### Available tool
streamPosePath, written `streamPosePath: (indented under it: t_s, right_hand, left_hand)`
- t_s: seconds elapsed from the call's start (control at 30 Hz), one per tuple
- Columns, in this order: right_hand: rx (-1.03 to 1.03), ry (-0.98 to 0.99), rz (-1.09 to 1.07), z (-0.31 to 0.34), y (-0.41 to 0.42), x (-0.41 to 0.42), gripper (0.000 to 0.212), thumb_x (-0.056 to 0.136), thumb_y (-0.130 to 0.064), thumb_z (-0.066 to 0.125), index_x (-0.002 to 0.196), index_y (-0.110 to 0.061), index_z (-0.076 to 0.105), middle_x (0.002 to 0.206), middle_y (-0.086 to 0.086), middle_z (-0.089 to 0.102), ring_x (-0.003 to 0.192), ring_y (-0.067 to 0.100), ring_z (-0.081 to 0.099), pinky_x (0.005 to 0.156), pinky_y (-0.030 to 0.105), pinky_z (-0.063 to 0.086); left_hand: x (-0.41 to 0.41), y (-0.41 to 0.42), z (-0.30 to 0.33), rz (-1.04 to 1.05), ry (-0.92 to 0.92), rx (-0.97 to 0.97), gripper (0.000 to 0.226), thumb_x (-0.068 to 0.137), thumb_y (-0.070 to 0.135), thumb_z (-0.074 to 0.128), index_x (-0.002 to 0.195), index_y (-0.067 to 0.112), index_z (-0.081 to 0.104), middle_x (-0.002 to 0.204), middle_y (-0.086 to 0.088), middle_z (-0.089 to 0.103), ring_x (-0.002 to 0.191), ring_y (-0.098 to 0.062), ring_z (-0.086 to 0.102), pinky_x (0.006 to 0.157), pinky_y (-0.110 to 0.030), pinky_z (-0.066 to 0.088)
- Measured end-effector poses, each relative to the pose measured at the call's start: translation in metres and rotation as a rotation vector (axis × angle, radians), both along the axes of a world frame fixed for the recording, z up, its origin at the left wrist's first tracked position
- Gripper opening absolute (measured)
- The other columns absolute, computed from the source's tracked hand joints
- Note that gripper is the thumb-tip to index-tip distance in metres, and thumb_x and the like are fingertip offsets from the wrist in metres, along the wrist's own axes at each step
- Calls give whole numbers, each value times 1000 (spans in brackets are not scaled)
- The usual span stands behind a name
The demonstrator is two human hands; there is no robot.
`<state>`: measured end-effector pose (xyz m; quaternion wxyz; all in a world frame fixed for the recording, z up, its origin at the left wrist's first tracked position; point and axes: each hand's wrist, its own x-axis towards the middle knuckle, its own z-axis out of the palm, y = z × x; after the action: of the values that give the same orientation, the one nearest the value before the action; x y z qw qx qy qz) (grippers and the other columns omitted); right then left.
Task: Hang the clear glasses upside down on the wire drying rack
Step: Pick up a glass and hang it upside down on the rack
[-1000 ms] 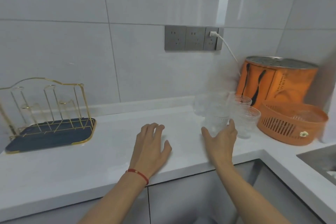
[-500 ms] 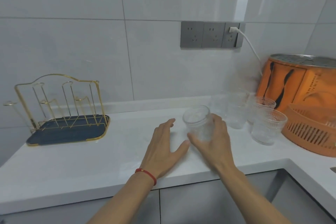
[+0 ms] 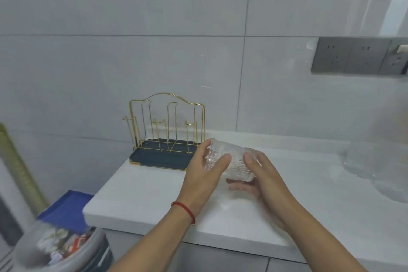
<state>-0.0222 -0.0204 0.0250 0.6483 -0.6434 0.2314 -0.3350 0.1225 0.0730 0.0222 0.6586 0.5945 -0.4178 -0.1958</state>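
Observation:
A clear textured glass (image 3: 229, 161) is held on its side above the white counter, its mouth pointing left. My left hand (image 3: 204, 175) grips it near the rim and my right hand (image 3: 262, 180) wraps its base end from the right and below. The gold wire drying rack (image 3: 167, 126) stands on a dark blue tray (image 3: 159, 158) by the wall, just left of and behind the glass, with nothing on its pegs. More clear glasses (image 3: 364, 161) show blurred at the right edge of the counter.
The white counter (image 3: 298, 216) ends at a left edge near the rack. Below it on the left stand a bin with a clear lid (image 3: 59, 247) and a blue item (image 3: 68, 207). Grey wall sockets (image 3: 357, 55) are on the tiled wall at upper right.
My right hand picked one glass from the group and carried it left. My left hand left the counter and took hold of it too; the glass went from upright to lying sideways. View swung left.

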Motion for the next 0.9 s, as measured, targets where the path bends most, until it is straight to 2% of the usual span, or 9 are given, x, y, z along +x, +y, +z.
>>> streamPosePath:
  t_s: [0.07,0.13,0.2,0.27,0.43,0.53,0.6,0.67,0.9]
  right_hand:
    - [-88,54,-112,9,-4,7,40,90,-57,71,125,-43,61,120,7,75,88,25,82,92,47,56]
    - [-180,88,-238,26,-10,12,40,83,-62,70,121,-55,58,122,2,69,78,16,82,93,43,53]
    - [-240,22,-325,48,-23,21,39,88,-53,72,125,-53,58,126,7,65,75,9,80,98,51,56]
    - [-296,-47,-357,74,-38,38,42,93,-41,73,132,-46,59,131,15,62,80,10,78,98,52,59]
    - [-398,-65,-305,143,-74,108,63,90,-39,75,149,-42,52,147,12,56,106,24,72,90,38,65]
    - [-401,-2,-240,173,-82,165,70,86,-38,78,148,-26,50,146,9,55,117,26,68,85,37,66]
    - [-369,58,-170,187,-81,204,65,83,-36,81,137,-12,54,138,11,60,115,27,70,86,40,66]
    - [-395,126,-98,193,-78,239,60,82,-36,83,128,-8,58,134,12,63,113,29,71,87,43,66]
    - [-713,443,145,187,-69,323,88,80,-41,87,155,-17,47,148,12,55,92,28,75,96,41,61]
  left_hand:
    - [28,11,-4,75,-140,74,39,86,60,56,108,29,66,112,11,63,107,-2,58,93,-25,49]
    - [64,21,-16,269,-414,245,32,94,45,50,88,18,67,100,-2,66,101,-15,55,89,-35,47]
    - [93,29,-27,458,-738,532,25,92,36,53,103,20,70,112,1,62,111,-21,48,95,-37,44]
    - [110,31,-39,513,-903,677,34,91,37,50,118,21,63,121,0,54,117,-23,43,98,-37,43]
    - [114,23,-49,527,-890,706,48,92,50,39,127,18,50,132,-8,47,125,-27,38,108,-42,40]
    - [115,22,-51,508,-859,751,48,95,51,36,127,18,49,131,-8,46,123,-27,40,109,-43,40]
    - [116,21,-51,510,-853,765,47,96,51,36,127,18,49,128,-7,47,120,-26,41,107,-41,42]
    - [115,21,-49,502,-857,789,47,96,50,35,128,17,49,128,-8,47,120,-26,40,107,-41,42]
    - [115,21,-49,498,-880,841,49,98,47,32,133,16,46,134,-12,46,126,-30,39,111,-44,38]
